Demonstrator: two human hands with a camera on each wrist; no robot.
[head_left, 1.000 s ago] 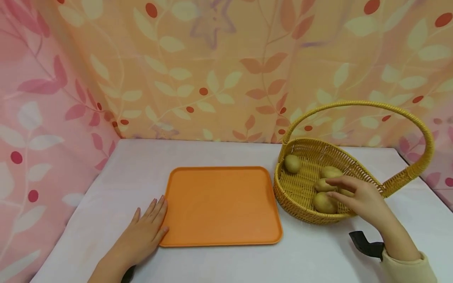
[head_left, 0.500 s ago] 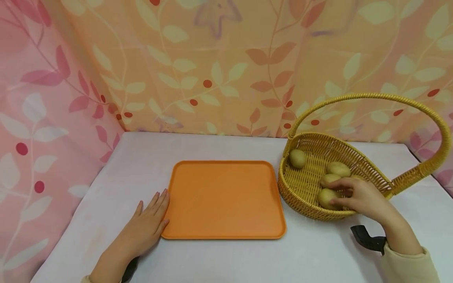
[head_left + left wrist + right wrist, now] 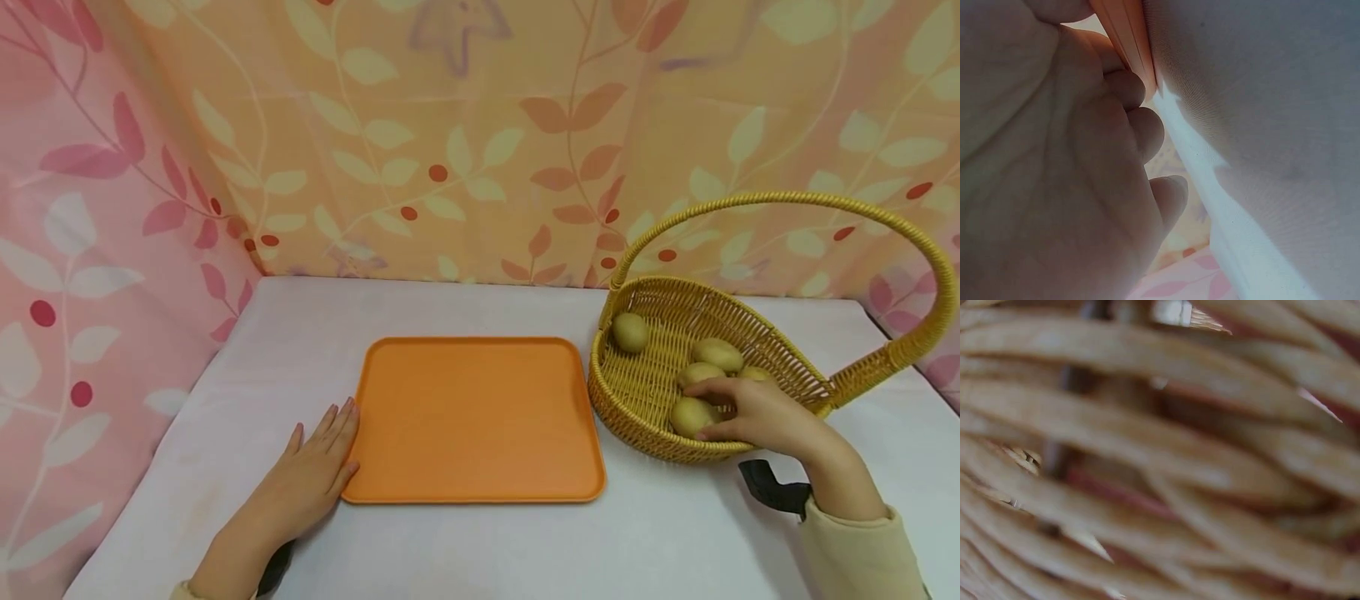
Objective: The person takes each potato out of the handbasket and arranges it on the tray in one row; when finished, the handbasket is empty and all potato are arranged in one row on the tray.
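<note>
Pinching a potato (image 3: 688, 417) in right hand (image 3: 772, 417), partly hidden, over blurred basket weave (image 3: 1122, 437), touching tray (image 3: 480, 417), well left, with straight-fingered left hand (image 3: 307, 481)

The left hand (image 3: 303, 483) lies toward the left edge of the surface (image 3: 465, 550), back up, fingers straight and pointing toward the far edge, thumb set apart, its forearm (image 3: 238, 546) slanting in from the near side. Closer to the right edge, the right hand (image 3: 765, 412) bends at the wrist (image 3: 838, 477) and points leftward, its fingers curved opposite the thumb.
</note>
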